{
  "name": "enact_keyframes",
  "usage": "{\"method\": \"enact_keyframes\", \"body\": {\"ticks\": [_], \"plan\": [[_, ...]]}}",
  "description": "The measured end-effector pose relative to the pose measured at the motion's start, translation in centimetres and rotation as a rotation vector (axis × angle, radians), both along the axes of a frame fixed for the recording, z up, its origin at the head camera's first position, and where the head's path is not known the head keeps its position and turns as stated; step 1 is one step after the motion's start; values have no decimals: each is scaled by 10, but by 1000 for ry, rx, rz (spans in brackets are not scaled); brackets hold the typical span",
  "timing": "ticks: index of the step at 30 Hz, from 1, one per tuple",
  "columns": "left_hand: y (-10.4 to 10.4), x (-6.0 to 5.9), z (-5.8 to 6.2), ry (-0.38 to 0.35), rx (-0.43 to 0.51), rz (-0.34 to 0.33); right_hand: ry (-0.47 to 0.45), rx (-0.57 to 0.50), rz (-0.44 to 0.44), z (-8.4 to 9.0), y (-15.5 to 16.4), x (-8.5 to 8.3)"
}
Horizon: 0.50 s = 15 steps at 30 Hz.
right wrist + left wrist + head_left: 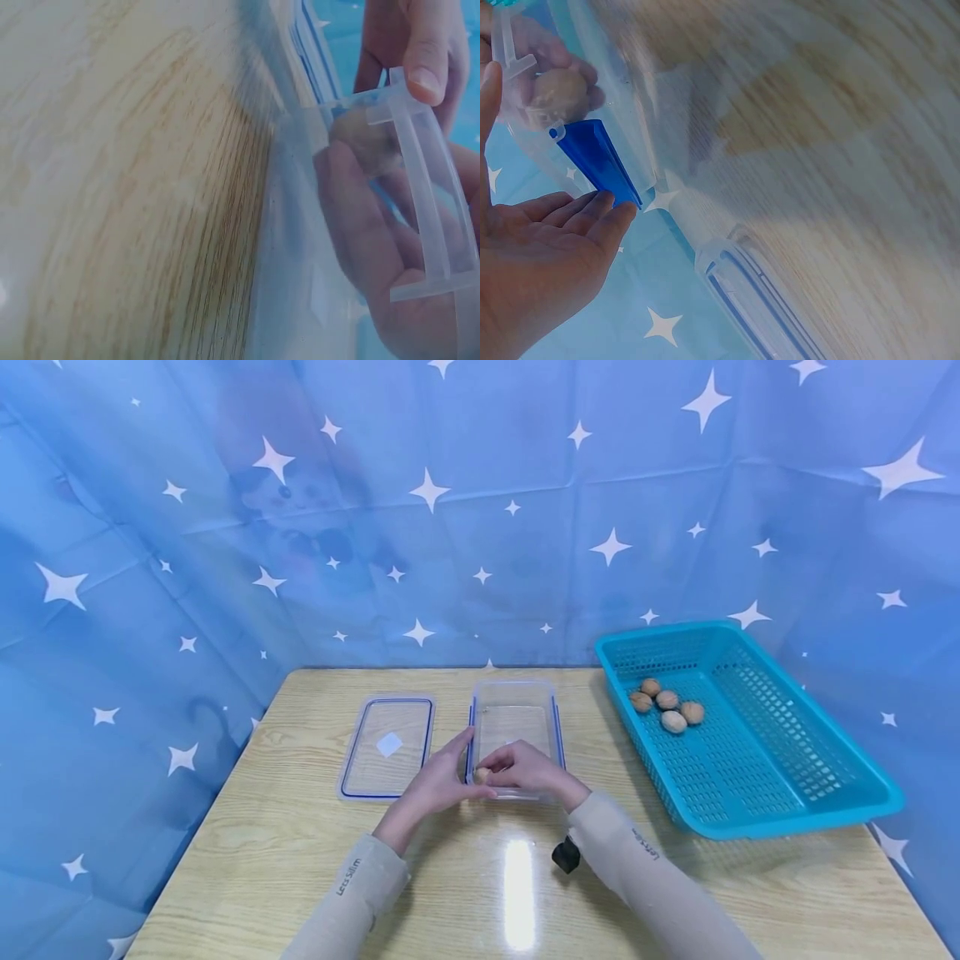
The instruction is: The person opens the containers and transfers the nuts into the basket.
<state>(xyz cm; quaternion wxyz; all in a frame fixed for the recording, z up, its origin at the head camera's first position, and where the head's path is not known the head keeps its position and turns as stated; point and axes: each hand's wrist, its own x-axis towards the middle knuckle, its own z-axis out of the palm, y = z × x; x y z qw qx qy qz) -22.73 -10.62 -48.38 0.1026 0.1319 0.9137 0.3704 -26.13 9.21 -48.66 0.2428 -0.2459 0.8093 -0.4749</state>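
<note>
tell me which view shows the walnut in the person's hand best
The left wrist view shows it best: the walnut appears round and brown through the clear container wall, held by the right hand. The head view shows only a small bit between both hands. The right wrist view shows a blurred brown shape behind plastic.

Left sleeve (352, 881): small dark lettering runs along the cuff, lower centre-left of the head view; it reads roughly "Let's Slim".
Right sleeve (645, 845): the same small print, lower centre-right, turned at an angle and too small to read for sure.
Lid (388, 745): a white square sticker in the middle, with nothing legible on it.
</note>
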Motion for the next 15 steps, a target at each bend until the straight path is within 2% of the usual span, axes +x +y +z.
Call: {"method": "enact_keyframes", "body": {"ticks": [8,11,15], "plan": [[2,0,1,-5,-5,3,64,-29,-127,13,7,2],[3,0,0,-8,2,9,97,-41,-164,26,14,-1],[3,0,0,-9,-2,16,108,-51,-229,52,28,-7]]}}
